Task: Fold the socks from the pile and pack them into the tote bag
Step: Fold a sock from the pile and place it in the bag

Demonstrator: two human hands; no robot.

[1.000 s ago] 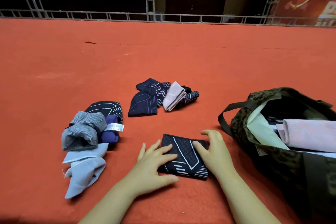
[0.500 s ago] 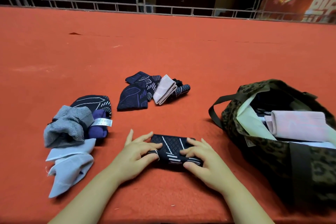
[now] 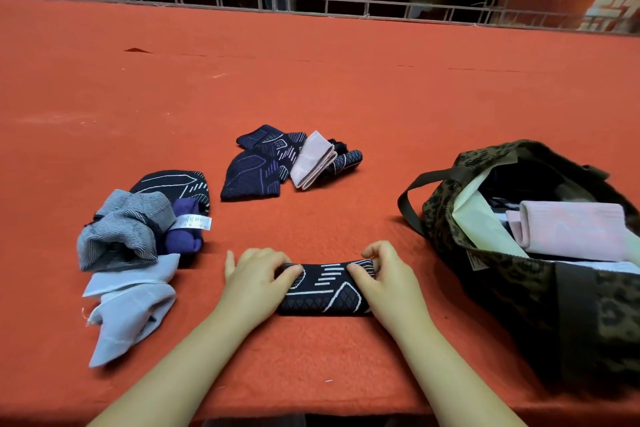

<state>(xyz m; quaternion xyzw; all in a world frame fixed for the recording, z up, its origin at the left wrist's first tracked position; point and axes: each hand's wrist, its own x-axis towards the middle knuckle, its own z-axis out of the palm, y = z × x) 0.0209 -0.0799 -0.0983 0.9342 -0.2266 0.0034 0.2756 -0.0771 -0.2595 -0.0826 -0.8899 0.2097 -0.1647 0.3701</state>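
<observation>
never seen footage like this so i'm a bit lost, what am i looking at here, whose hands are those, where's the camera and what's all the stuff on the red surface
There is no machine here. A person wears a camera on the head, looking forward and down, so the two bare arms reaching in from the bottom are the person's own.

The left hand and the right hand both grip the ends of a dark patterned sock, folded into a short bundle on the red table.

To the left lies a pile of unfolded socks, grey, purple and pale blue. Farther back in the middle is a second heap, dark socks with a pink one.

On the right stands an open camouflage tote bag, with a pink sock showing inside. The job is to fold each sock and pack it into that bag.
</observation>
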